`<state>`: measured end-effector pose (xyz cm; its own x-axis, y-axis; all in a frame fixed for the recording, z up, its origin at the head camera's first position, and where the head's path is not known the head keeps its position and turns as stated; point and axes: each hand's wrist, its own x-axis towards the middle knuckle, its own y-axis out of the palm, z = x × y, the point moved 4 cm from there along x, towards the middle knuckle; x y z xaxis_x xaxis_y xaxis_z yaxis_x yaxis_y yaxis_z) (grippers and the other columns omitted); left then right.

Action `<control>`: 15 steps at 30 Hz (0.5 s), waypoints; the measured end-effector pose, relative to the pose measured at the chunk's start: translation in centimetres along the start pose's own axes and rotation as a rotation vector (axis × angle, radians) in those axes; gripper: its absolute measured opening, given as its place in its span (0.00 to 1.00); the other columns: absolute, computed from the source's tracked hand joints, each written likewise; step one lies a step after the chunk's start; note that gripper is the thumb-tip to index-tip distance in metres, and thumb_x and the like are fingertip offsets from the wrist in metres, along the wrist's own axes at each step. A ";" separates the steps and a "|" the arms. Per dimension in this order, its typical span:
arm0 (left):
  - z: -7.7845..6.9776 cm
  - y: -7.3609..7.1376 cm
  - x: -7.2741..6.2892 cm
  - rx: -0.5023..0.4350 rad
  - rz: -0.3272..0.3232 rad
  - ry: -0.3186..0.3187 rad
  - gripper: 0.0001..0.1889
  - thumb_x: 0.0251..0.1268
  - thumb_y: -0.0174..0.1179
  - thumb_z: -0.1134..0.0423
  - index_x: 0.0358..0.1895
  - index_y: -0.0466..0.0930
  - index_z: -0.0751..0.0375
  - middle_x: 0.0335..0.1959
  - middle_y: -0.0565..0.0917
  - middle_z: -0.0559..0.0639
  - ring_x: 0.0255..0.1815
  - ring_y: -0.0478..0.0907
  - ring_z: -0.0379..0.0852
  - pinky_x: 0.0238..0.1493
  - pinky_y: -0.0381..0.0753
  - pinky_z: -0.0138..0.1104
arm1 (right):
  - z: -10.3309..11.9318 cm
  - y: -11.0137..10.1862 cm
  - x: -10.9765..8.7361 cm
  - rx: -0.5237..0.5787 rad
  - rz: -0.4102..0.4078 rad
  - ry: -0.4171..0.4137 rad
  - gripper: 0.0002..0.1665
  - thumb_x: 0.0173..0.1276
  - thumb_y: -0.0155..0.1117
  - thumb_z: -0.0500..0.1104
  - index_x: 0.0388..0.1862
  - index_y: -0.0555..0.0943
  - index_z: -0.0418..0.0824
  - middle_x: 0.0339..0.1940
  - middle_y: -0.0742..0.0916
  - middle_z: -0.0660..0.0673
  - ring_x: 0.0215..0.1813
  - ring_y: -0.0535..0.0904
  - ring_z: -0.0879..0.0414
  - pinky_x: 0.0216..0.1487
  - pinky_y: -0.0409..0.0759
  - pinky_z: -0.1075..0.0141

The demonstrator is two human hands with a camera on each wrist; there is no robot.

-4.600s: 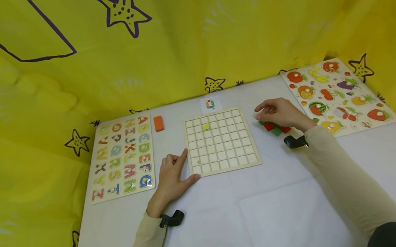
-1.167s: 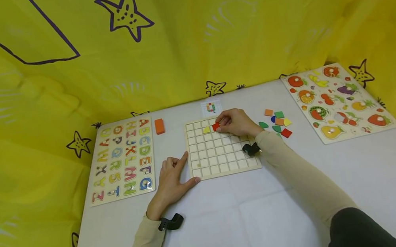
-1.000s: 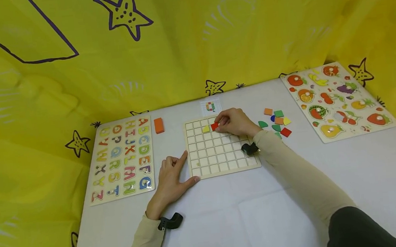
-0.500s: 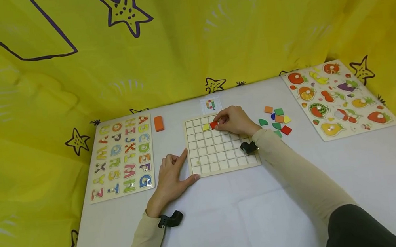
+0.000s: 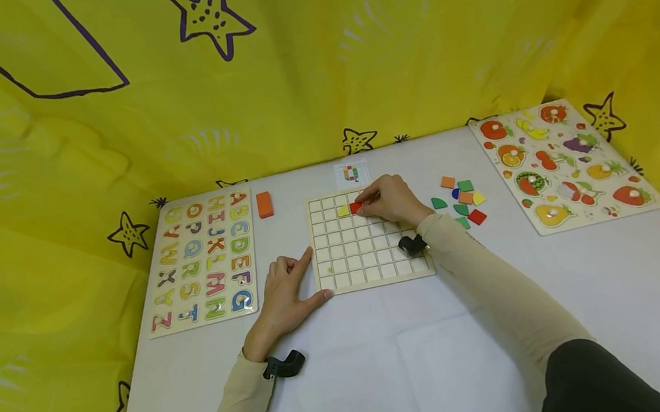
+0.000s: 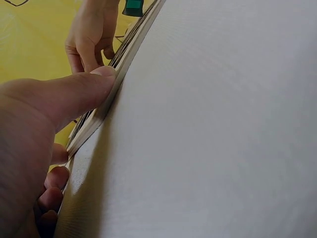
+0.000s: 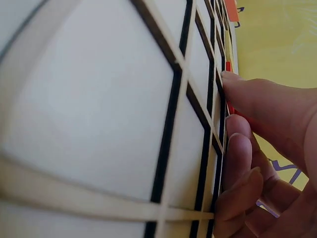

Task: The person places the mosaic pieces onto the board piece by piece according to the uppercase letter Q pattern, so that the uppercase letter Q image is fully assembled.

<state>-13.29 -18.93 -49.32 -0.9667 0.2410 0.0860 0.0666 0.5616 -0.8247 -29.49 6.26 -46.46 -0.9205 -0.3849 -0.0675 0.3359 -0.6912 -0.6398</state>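
A wooden grid board (image 5: pixel 381 283) lies in the middle of the white table. My right hand (image 5: pixel 392 201) pinches a red square tile (image 5: pixel 355 208) at a cell in the board's second row from the back. Directly left of it sits a yellow square tile (image 5: pixel 343 211) in its cell. In the right wrist view the thumb and fingertips of my right hand (image 7: pixel 257 129) are right at the grid, on the red tile (image 7: pixel 229 67). My left hand (image 5: pixel 285 296) rests at the board's near left corner, straight thumb at the front edge and index finger at the left edge.
Several loose coloured tiles (image 5: pixel 466 197) lie right of the board. A small pattern card (image 5: pixel 351 174) is behind it. An alphabet board (image 5: pixel 201 261) and an orange block (image 5: pixel 264 204) are on the left. A fruit puzzle board (image 5: pixel 564 163) lies at the back right.
From over the loose tiles at the right, my right hand has moved left to the board with the red tile. Lately it has shifted slightly left, beside the yellow tile. The left hand has stayed put.
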 end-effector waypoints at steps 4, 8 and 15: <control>0.0 0.0 0.0 0.003 0.000 0.003 0.49 0.59 0.77 0.46 0.82 0.67 0.57 0.48 0.70 0.57 0.50 0.62 0.53 0.53 0.60 0.44 | 0.0 0.0 0.1 0.001 0.014 0.006 0.16 0.65 0.80 0.42 0.52 0.93 0.39 0.53 0.92 0.38 0.48 0.87 0.49 0.51 0.81 0.58; 0.0 -0.1 0.0 0.000 0.002 0.001 0.49 0.59 0.77 0.45 0.82 0.66 0.57 0.48 0.70 0.56 0.50 0.62 0.52 0.54 0.60 0.44 | -0.1 -0.1 0.1 -0.008 0.025 0.001 0.17 0.66 0.80 0.42 0.52 0.92 0.38 0.52 0.92 0.38 0.48 0.85 0.49 0.54 0.80 0.56; -0.1 -0.1 -0.1 -0.005 -0.003 -0.009 0.48 0.59 0.77 0.45 0.81 0.67 0.57 0.48 0.70 0.56 0.50 0.63 0.52 0.54 0.61 0.44 | -0.4 -0.2 0.0 0.039 0.054 0.001 0.18 0.67 0.79 0.42 0.54 0.92 0.39 0.42 0.92 0.42 0.44 0.81 0.52 0.51 0.76 0.61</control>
<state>-13.20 -18.87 -49.20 -0.9691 0.2323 0.0830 0.0652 0.5658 -0.8220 -29.64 6.66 -46.59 -0.9011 -0.4216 -0.1017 0.3924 -0.6927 -0.6052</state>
